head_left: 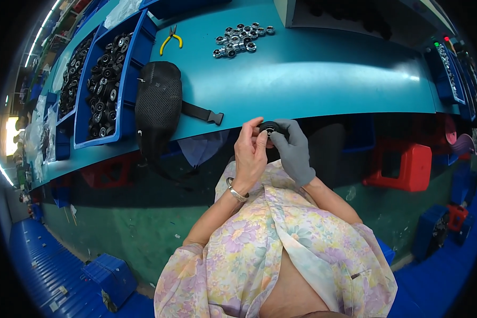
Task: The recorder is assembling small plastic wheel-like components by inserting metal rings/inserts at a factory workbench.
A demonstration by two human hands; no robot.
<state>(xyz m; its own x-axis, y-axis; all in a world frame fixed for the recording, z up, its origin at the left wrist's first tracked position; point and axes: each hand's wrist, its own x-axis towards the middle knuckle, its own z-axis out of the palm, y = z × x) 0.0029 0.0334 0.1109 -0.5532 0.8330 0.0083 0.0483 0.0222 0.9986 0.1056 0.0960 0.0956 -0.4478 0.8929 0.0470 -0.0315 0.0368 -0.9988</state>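
Just off the table's near edge, both hands hold a small black wheel-like part with a shiny metal centre. My left hand, bare and with a metal bangle at the wrist, pinches it from the left. In a grey glove, my right hand grips its other side, thumb near the metal centre. The fingers hide part of the piece. Farther back on the table lies a cluster of small shiny metal parts. A blue bin at the left holds many black round parts of a similar look.
On the blue-green table lie a black mesh waist bag with a buckled strap and yellow-handled pliers. Another blue bin with small metal parts stands at the far right. A red stool is under the table's right side.
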